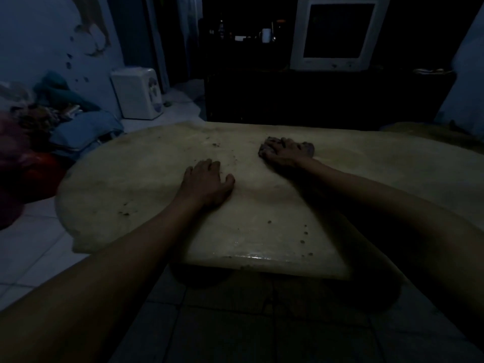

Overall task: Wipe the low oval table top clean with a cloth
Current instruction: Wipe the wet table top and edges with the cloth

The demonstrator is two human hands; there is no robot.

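The low oval table top (125,179) is pale cream and fills the middle of the dim head view. Dark crumbs dot it near the far middle, the left part and the near right edge. My right hand (284,152) presses flat on a small dark cloth (308,148) at the far middle of the top; the cloth peeks out beside my fingers. My left hand (207,183) rests palm down on the bare top, nearer to me and to the left of the cloth, fingers slightly apart and holding nothing.
A dark cabinet (314,98) stands just behind the table with an old white monitor (334,32) and a white mug (266,35) on it. A white appliance (137,93) and heaped clothes (52,119) lie on the tiled floor at the left.
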